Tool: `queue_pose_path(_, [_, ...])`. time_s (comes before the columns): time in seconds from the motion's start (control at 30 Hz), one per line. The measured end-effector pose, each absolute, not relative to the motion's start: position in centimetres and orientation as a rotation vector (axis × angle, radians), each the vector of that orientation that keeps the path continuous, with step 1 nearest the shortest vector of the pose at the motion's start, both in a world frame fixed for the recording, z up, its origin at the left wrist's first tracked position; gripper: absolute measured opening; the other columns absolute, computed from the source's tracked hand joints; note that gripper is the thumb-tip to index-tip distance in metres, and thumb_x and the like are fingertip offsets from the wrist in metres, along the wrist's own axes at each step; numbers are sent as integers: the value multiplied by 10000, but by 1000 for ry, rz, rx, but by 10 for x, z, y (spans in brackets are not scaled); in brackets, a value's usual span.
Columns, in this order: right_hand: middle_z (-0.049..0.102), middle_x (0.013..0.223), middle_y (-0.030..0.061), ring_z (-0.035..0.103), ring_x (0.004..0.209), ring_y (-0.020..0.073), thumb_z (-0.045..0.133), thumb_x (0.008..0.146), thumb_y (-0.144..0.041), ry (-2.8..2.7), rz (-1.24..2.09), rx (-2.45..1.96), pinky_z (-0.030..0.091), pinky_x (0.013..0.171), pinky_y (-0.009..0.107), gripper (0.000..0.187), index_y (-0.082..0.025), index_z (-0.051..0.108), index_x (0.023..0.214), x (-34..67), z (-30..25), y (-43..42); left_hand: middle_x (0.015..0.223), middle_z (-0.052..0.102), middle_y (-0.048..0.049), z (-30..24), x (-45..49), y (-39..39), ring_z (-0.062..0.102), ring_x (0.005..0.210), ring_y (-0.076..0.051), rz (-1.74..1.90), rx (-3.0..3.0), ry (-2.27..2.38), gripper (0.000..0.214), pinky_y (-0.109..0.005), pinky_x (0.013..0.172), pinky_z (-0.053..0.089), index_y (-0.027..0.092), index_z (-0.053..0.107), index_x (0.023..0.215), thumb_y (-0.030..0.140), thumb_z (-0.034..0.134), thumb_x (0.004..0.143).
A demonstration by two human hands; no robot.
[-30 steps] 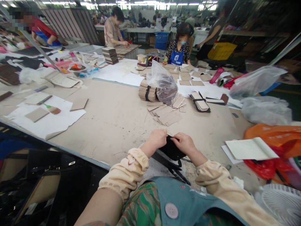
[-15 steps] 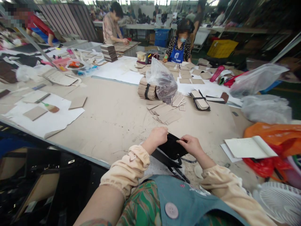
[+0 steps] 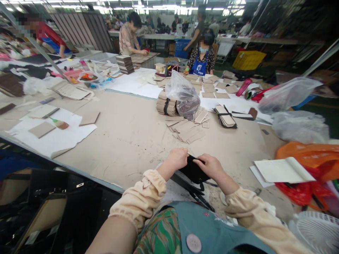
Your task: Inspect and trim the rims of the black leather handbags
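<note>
Just in front of the person's chest, above the near part of the beige tabletop (image 3: 127, 127), both hands grip a flat black rectangular piece (image 3: 195, 172) that tilts down toward the body. The left hand (image 3: 178, 159) has its fingers closed on the piece's upper left corner; the right hand (image 3: 210, 165) pinches its upper edge between thumb and fingers. Long black strips (image 3: 189, 186) lie below it. Across the table, a co-worker's blue apron (image 3: 198, 67) carries a white geometric emblem, with a line of white lettering beneath too small to read. Any writing on the open white notebook (image 3: 283, 170) at right is likewise illegible. The table's near edge slants up and left from the left forearm, and bare surface spreads between the hands and the creased white paper sheet (image 3: 76, 138). Straight ahead, thin beige card strips (image 3: 189, 132) lie near the hands, before a translucent plastic bag (image 3: 182, 86).
</note>
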State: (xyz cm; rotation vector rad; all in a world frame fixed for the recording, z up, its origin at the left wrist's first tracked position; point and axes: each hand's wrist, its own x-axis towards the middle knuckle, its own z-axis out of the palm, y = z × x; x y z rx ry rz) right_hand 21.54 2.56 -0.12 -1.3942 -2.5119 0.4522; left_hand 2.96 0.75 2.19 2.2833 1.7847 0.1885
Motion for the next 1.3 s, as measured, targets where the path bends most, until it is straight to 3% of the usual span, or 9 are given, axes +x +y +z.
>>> queue_pose_path(0.27, [583, 719, 29, 523, 711, 136, 405, 876, -348, -2605, 261, -1354, 353, 632, 237, 314, -200, 616, 696, 186, -1, 27, 837, 656, -88, 17, 22, 6, 607, 833, -192, 200, 2289, 1770, 234, -298, 770, 459, 152, 606, 848, 297, 423, 856])
queue_pose_path(0.37, [580, 724, 29, 516, 708, 134, 405, 874, -335, -2595, 246, -1376, 343, 623, 236, 302, -197, 602, 690, 186, -1, 25, 863, 664, -70, 20, 15, 1, 597, 864, -175, 273, 2294, 1722, 225, -319, 877, 420, 174, 612, 791, 319, 449, 846])
queue_pose_path(0.47, [581, 723, 29, 510, 694, 133, 402, 874, -334, -2569, 240, -1424, 331, 608, 238, 304, -196, 596, 686, 188, -1, 25, 1103, 614, -77, 30, 9, -10, 543, 1019, -185, 405, 2272, 1766, 230, -384, 1012, 307, 187, 605, 819, 396, 509, 811])
queue_pose_path(0.57, [580, 713, 29, 505, 679, 133, 403, 873, -347, -2544, 232, -1450, 321, 597, 242, 315, -196, 588, 668, 189, -2, 28, 1280, 491, -102, 40, 8, -22, 417, 1183, -248, 390, 2219, 1883, 380, -469, 1053, 213, 187, 587, 934, 502, 590, 721])
queue_pose_path(0.77, [571, 699, 31, 501, 674, 136, 401, 870, -347, -2518, 201, -1420, 318, 594, 246, 318, -195, 560, 639, 188, -6, 27, 1260, 471, -144, 35, 20, -27, 296, 1254, -343, 163, 2173, 2036, 519, -598, 1029, 120, 175, 591, 980, 580, 612, 656])
queue_pose_path(0.87, [569, 694, 33, 499, 664, 136, 401, 869, -341, -2519, 198, -1398, 318, 592, 248, 312, -196, 559, 641, 189, -7, 24, 1278, 460, -128, 30, 22, -22, 268, 1273, -350, 120, 2218, 2011, 374, -630, 1013, 115, 181, 612, 933, 480, 614, 707])
queue_pose_path(1.0, [565, 686, 32, 497, 661, 136, 399, 870, -333, -2514, 195, -1376, 319, 597, 248, 310, -196, 560, 643, 190, -7, 22, 1217, 534, -65, 26, 13, -13, 424, 1183, -247, 188, 2270, 1877, 151, -548, 1043, 177, 199, 623, 864, 299, 521, 815])
queue_pose_path(1.17, [554, 685, 29, 495, 665, 136, 400, 873, -334, -2527, 175, -1351, 318, 595, 246, 302, -198, 553, 650, 191, -7, 20, 874, 643, -57, 24, 0, -2, 587, 867, -169, 204, 2259, 1839, 211, -320, 862, 422, 170, 608, 834, 303, 445, 853])
queue_pose_path(1.3, [550, 679, 29, 493, 664, 137, 399, 872, -327, -2537, 190, -1326, 318, 598, 247, 296, -196, 548, 651, 193, -7, 18, 874, 635, -67, 22, -1, -1, 585, 841, -168, 215, 2294, 1860, 232, -267, 751, 447, 170, 606, 848, 316, 426, 857])
